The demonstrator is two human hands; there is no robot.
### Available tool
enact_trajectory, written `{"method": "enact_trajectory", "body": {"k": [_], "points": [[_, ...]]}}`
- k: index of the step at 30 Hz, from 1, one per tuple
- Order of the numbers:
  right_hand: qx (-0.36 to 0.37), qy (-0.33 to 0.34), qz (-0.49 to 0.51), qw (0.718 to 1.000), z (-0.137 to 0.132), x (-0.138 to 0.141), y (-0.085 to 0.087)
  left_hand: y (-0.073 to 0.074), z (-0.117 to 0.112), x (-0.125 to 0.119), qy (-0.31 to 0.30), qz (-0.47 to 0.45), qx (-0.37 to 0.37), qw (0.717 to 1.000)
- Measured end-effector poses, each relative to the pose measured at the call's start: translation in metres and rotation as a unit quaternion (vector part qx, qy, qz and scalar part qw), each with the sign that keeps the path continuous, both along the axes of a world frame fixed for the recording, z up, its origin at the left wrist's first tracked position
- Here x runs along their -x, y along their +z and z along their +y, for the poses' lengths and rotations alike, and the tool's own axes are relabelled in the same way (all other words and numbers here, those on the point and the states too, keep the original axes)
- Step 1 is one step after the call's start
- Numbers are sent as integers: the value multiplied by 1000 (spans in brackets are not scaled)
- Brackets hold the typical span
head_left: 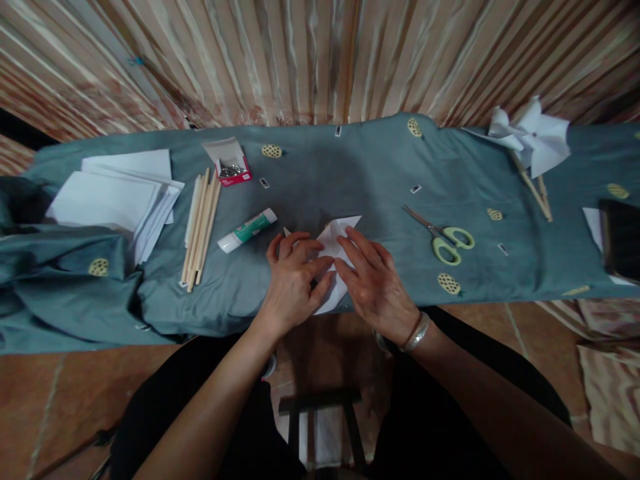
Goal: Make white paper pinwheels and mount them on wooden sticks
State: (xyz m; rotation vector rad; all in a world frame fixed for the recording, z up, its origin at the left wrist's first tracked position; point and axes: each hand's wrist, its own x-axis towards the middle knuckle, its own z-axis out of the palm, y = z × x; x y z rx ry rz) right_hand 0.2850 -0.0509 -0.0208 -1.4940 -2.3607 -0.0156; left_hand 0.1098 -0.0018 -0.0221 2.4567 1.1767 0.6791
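A white paper piece [331,235] with cut or folded pointed corners lies near the front edge of the cloth-covered table. My left hand [293,283] presses on its left side, fingers curled and thumb and forefinger at the middle. From the right, my right hand [375,287] bears on the same paper, its thumb and forefinger meeting the left ones there. Both hands cover much of the paper, so its full shape is hidden. A glue stick [249,230] with a green label lies left of my left hand. Green-handled scissors [453,237] rest, slightly spread, to the right.
At the left are a stack of white paper [107,200], several wooden sticks [204,230] and a red-and-white box [243,175] of small metal pieces. White paper pinwheels [547,137] on sticks lie at the far right, near a dark phone-like object [623,240]. A striped curtain [325,60] hangs behind.
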Motion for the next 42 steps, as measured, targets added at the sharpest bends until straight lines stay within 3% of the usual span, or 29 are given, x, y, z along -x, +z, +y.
{"method": "enact_trajectory", "body": {"k": [31,35,42], "points": [[-7,4,9,1000,10,5,4,-2,7,-8,12,-7,-5,1000],[-2,9,12,1000,10,6,3,-2,10,-5,17,-51,0,999],[16,-1,30,999,8,4,3,4,21,12,81,-131,-3,988]]}}
